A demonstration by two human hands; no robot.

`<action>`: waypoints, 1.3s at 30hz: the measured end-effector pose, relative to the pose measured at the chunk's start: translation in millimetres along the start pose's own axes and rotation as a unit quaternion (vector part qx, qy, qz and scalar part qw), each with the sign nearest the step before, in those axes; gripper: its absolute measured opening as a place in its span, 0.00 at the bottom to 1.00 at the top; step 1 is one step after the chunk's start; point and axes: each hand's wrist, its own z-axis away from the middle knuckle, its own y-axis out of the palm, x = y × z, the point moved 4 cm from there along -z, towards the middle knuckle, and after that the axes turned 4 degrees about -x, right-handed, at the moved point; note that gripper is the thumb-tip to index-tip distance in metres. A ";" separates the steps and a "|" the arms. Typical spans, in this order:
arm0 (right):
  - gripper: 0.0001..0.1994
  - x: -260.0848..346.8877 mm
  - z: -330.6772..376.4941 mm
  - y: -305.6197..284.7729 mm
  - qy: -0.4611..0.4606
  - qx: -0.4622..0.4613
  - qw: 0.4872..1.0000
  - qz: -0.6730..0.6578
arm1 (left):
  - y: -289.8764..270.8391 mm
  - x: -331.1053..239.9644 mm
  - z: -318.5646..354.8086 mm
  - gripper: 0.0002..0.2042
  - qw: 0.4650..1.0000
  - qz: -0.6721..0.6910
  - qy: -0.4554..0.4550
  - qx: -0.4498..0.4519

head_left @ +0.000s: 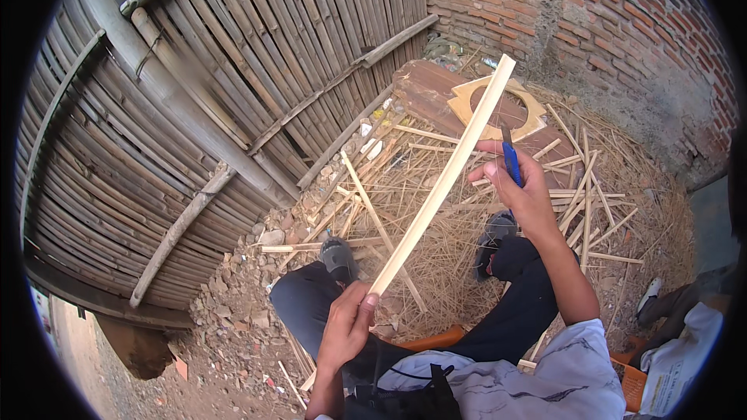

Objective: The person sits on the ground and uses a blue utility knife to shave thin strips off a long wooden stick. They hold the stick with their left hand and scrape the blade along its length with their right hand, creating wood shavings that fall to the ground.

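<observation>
A long pale bamboo strip [447,179] slants up and away from my lap, its far end raised above the ground. My left hand [350,325] is closed round its near end, thumb along the top. In my right hand [529,190] is a blue box cutter [511,163] with its blade pointing up, close to the strip's right side. The index finger of that hand reaches toward the strip's edge; whether it touches cannot be made out. Fine shavings [459,241] and several cut strips [381,225] lie on the ground between and beyond my feet.
A bamboo fence [257,54] stands left, a brick wall [622,39] behind and right. A brown board [428,93] carries a flat cut-out piece [531,131] with a round hole. Stony ground [226,342] lies left. At the right edge show another person's leg [669,307] and an orange plastic seat [632,385].
</observation>
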 end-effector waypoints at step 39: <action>0.15 -10.7 84.1 74.8 -0.313 0.021 0.917 0.247 | 10.2 -63.5 -19.0 0.09 0.986 -0.066 0.032 -0.147</action>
